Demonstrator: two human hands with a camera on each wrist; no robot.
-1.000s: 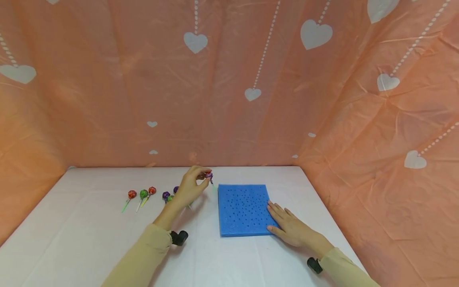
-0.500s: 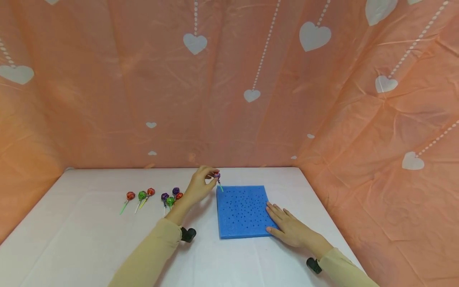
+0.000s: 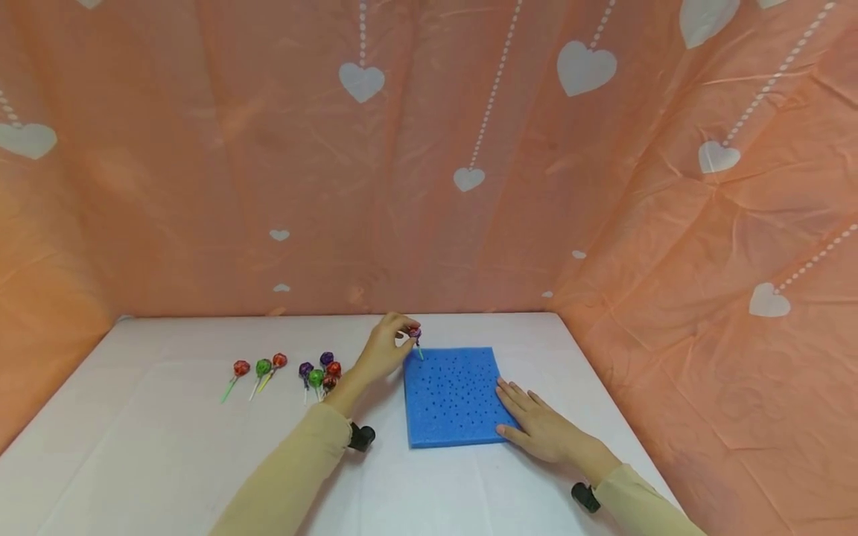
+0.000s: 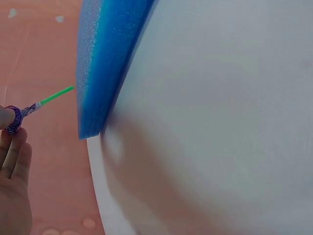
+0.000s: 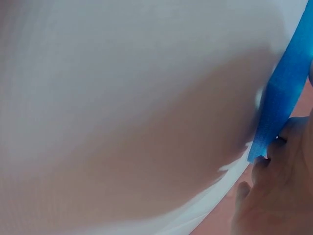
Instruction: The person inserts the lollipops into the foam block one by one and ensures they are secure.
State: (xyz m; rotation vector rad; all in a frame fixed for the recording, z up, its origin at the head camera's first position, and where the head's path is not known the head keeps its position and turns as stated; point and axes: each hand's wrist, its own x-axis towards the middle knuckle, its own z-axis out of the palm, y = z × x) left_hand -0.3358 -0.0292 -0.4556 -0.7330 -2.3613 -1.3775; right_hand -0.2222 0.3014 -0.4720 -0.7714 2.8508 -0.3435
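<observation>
My left hand (image 3: pixel 384 351) pinches a purple-and-red wrapped lollipop (image 3: pixel 415 334) by its candy head. Its green stick (image 4: pixel 56 95) points down over the back left corner of a blue foam block (image 3: pixel 450 398) dotted with small dark holes. In the left wrist view a small gap shows between the stick's tip and the foam's top face. My right hand (image 3: pixel 544 430) lies with straight fingers on the block's right edge. The right wrist view shows these fingers (image 5: pixel 288 147) against the foam's side, partly cut off by the frame.
Left of the foam lies a cluster of lollipops with purple, green and red heads (image 3: pixel 316 378). Farther left are a red lollipop (image 3: pixel 241 368), a green one (image 3: pixel 263 366) and another red one (image 3: pixel 279 360). The white table (image 3: pixel 154 447) meets an orange heart-patterned curtain (image 3: pixel 415 238).
My left hand has carried the lollipop rightward, from beside the foam to over its back left corner. The lollipop cluster shows more fully. My right hand has stayed on the foam.
</observation>
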